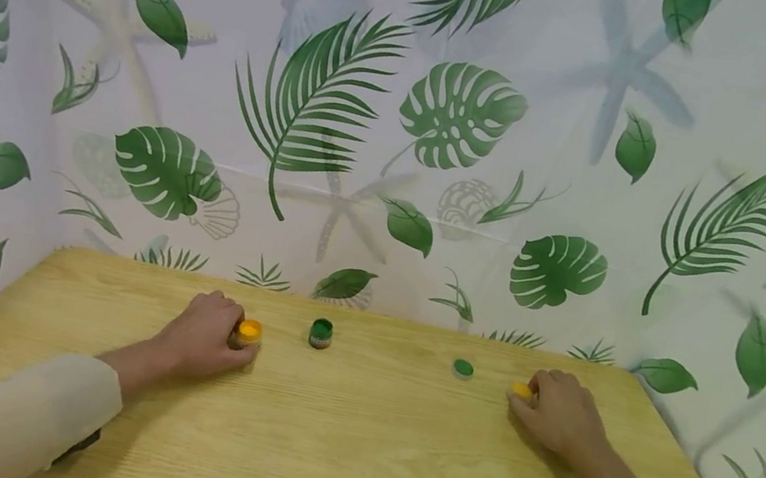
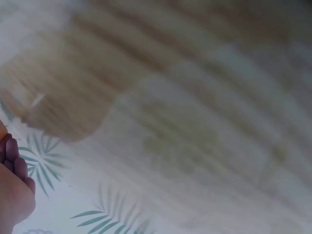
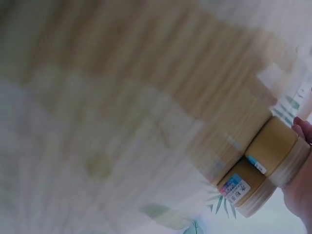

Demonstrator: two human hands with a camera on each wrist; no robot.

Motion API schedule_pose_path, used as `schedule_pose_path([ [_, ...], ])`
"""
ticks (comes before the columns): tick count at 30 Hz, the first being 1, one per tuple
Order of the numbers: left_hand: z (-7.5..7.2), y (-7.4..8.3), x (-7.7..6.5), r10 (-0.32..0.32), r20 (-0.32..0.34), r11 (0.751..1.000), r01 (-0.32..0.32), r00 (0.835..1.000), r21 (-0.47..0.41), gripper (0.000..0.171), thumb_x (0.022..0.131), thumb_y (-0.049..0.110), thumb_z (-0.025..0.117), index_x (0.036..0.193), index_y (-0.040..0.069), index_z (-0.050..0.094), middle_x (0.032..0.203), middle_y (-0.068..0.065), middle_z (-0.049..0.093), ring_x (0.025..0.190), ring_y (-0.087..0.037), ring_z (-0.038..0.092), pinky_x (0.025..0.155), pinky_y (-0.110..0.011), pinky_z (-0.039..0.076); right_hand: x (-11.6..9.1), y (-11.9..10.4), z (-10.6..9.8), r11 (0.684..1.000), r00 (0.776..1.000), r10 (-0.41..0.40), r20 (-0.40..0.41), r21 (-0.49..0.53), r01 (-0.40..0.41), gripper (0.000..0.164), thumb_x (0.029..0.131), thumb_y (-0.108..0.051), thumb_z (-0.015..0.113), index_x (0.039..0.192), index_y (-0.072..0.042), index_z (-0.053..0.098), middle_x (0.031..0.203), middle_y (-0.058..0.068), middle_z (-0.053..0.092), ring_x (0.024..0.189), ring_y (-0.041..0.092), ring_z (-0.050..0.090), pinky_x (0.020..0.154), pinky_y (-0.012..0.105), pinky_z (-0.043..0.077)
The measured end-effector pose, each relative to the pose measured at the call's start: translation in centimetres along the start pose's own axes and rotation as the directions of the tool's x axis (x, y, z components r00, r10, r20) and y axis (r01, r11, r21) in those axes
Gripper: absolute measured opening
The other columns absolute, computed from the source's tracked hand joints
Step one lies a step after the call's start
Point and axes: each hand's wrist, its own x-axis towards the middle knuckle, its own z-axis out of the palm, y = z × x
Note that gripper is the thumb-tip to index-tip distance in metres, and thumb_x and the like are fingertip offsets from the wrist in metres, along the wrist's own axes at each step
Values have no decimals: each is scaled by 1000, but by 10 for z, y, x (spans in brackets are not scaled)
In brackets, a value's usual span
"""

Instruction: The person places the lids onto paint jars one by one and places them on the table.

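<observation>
On the left of the table, my left hand (image 1: 207,335) curls its fingers and thumb round an open jar of yellow paint (image 1: 250,329). Only its fingers (image 2: 20,168) and an orange bit of the jar show at the edge of the left wrist view. My right hand (image 1: 558,410) grips a small yellow paint jar (image 1: 521,391) at the right, most of it covered by fingers. In the right wrist view, that hand's fingertips touch the pale upper part of an ochre jar (image 3: 274,146); a second labelled ochre jar (image 3: 246,183) is right beside it.
An open jar of green paint (image 1: 320,334) stands right of the left hand. Farther right lies a low green disc (image 1: 463,369) with a pale rim. Behind the wooden table (image 1: 335,434) hangs a leaf-patterned sheet (image 1: 371,127), which also covers both sides.
</observation>
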Motion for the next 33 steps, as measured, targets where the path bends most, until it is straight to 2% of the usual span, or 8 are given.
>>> schedule_pose_path([
  [8, -6, 13, -1, 37, -37, 999, -37, 999, 5, 27, 81, 35, 70, 77, 11, 59, 69, 4, 52, 69, -16, 40, 72, -36, 35, -3, -21, -8, 997, 998, -53, -32, 60, 54, 37, 88, -38, 65, 97, -2, 68, 94, 9, 65, 91, 31, 60, 80, 50, 49],
  [15, -2, 34, 0, 55, -3, 998, -55, 998, -27, 25, 82, 35, 69, 77, 13, 58, 70, 5, 51, 72, -16, 42, 75, -37, 36, -9, -50, -11, 986, 993, -101, -58, 130, 107, 30, 86, -34, 69, 93, -5, 67, 91, 5, 63, 89, 25, 57, 78, 45, 49],
  [19, 1, 48, -1, 66, 8, 996, -66, 998, -53, 24, 82, 33, 69, 76, 12, 58, 70, 5, 52, 72, -16, 42, 77, -38, 37, -12, -63, -9, 980, 987, -142, -78, 132, 151, 27, 86, -32, 70, 91, -6, 66, 90, 4, 62, 89, 24, 56, 78, 42, 50],
  [23, 3, 62, -1, 112, 0, 992, -112, 994, -63, 23, 81, 32, 68, 74, 12, 58, 69, 5, 53, 70, -15, 41, 75, -37, 38, -12, -74, -4, 977, 982, -165, -94, 124, 176, 27, 85, -32, 70, 92, -7, 66, 89, 2, 62, 87, 20, 55, 77, 39, 50],
  [28, 6, 76, -4, 195, -10, 980, -196, 981, -44, 22, 82, 32, 67, 75, 13, 58, 70, 6, 52, 70, -13, 40, 74, -36, 38, -14, -92, -5, 967, 976, -188, -109, 153, 203, 26, 84, -32, 70, 91, -7, 66, 88, 1, 60, 85, 18, 53, 75, 37, 49],
  [33, 9, 90, -4, 205, 2, 977, -205, 979, -61, 22, 82, 33, 66, 77, 13, 59, 70, 7, 51, 71, -13, 39, 76, -35, 38, -15, -113, -10, 954, 968, -219, -123, 180, 238, 23, 85, -32, 71, 87, -10, 64, 85, -1, 58, 83, 15, 50, 74, 35, 47],
])
